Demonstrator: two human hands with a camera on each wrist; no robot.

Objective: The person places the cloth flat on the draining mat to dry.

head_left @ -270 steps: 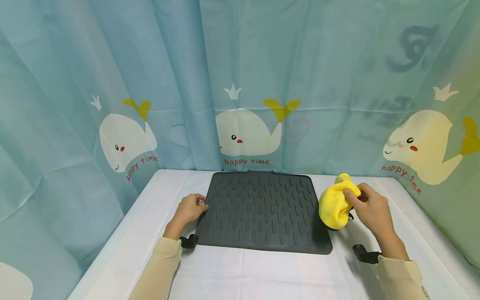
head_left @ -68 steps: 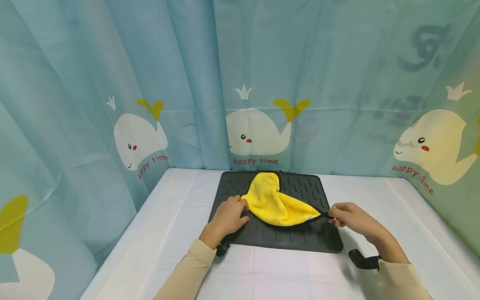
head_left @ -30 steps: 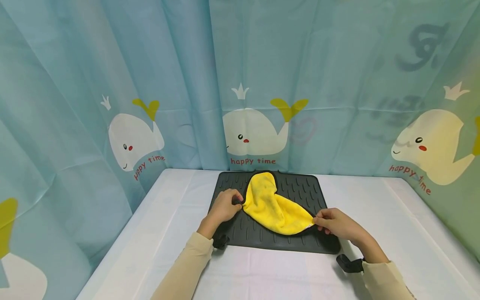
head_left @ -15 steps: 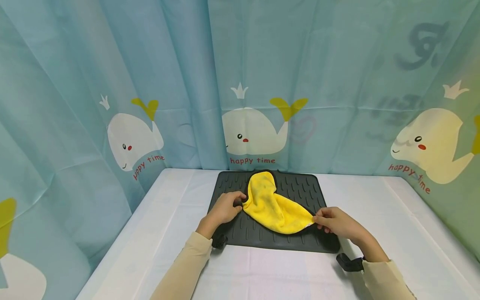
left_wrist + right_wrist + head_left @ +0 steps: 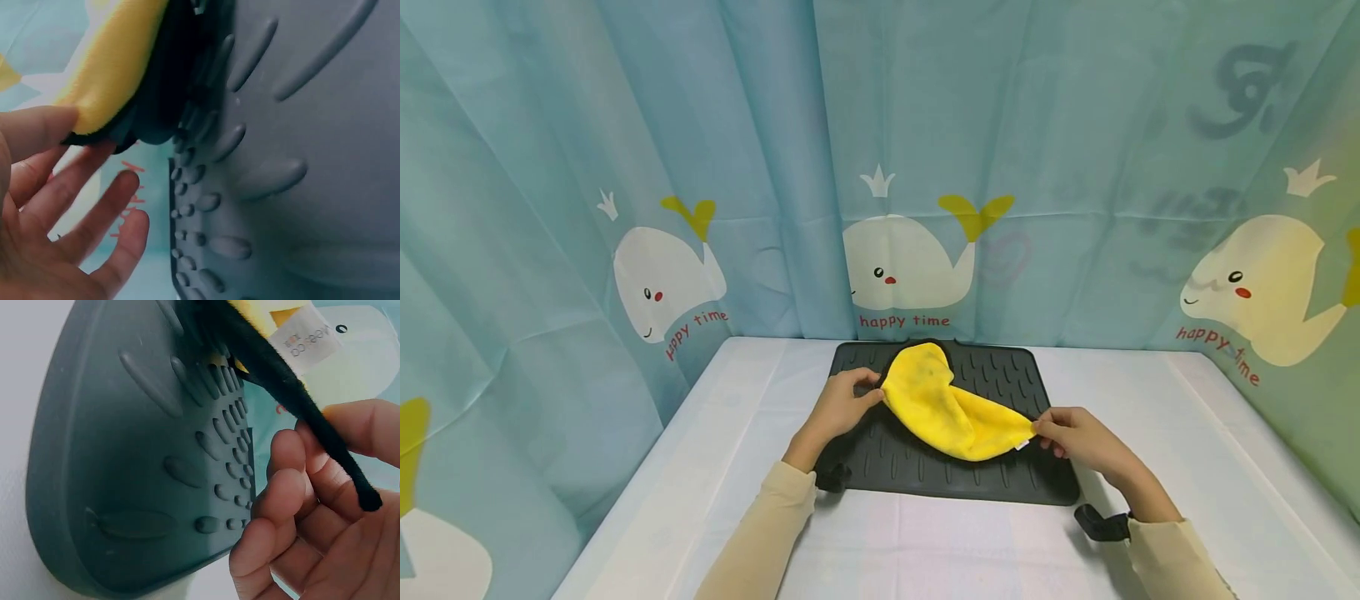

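A yellow cloth [image 5: 928, 408] with dark edging and a dark underside is stretched in folds over a dark ribbed mat [image 5: 910, 473]. My left hand [image 5: 837, 407] pinches its left corner between thumb and index finger, the other fingers spread apart in the left wrist view. The cloth's opposite end is pinched by my right hand [image 5: 1084, 437]. There, in the right wrist view, a black strip [image 5: 284, 387] runs between thumb and fingers and its tip hangs over the palm. Beside it a white label [image 5: 306, 340] sticks out from the yellow side.
The mat lies on a white-covered table [image 5: 895, 542], near its back edge. A blue-green curtain [image 5: 760, 167] printed with whales rises behind and at both sides. Each wrist wears a black camera mount, such as the right mount [image 5: 1101, 525].
Earlier my right hand held the cloth bunched at the mat's right, and later it was spread over the mat. Since half a second ago both hands have risen slightly and moved apart, drawing it tauter.
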